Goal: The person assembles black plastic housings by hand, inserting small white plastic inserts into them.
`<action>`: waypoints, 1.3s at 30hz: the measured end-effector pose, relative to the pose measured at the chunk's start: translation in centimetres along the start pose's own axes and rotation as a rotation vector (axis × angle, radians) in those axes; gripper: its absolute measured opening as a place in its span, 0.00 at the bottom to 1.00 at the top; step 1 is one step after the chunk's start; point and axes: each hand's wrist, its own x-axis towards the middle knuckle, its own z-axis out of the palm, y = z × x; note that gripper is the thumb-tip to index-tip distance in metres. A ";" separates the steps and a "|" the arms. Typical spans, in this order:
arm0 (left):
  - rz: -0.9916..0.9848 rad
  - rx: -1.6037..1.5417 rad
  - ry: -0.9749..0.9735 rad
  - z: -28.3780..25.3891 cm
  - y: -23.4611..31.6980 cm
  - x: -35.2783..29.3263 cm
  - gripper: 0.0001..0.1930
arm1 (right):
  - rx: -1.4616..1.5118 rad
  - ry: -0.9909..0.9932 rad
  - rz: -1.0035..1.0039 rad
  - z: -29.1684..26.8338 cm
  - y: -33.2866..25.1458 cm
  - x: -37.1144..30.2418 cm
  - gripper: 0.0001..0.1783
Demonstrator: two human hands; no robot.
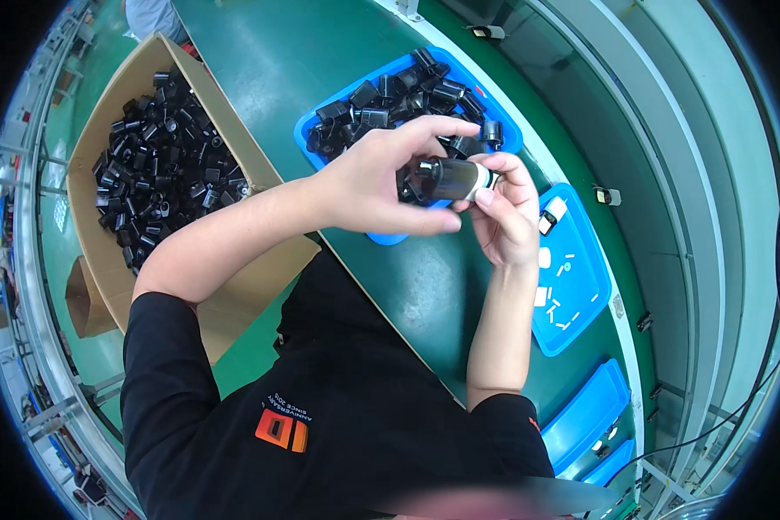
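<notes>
My right hand [506, 208] pinches a dark, glossy cylindrical plastic part [453, 179] by its pale end, thumb against fingers. The part lies roughly sideways, its dark end toward my left hand. Around that end my left hand [368, 178] is open, with thumb and index finger stretched wide apart; the part sits between them without a visible grip. Behind both hands is a blue tray [301, 139] heaped with similar black plastic parts [374, 117]. My left palm and some fingers are hidden from view.
On my left stands a large cardboard box [264, 169] full of black parts [160, 156]. A shallow blue tray [585, 260] at right holds small white pieces. More blue trays [589, 416] lie nearer along the green table [407, 286], by its pale edge rail.
</notes>
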 end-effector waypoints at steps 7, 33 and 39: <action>0.510 0.374 0.239 1.2 -0.6 0.4 0.30 | 0.607 0.002 0.133 0.3 3.7 0.1 0.19; 0.455 0.361 0.134 2.2 -0.6 -0.5 0.30 | 0.656 0.358 0.251 0.2 7.0 -1.4 0.29; 0.492 0.239 0.268 1.4 -1.7 0.2 0.32 | -0.370 0.377 -0.415 1.2 4.6 0.7 0.33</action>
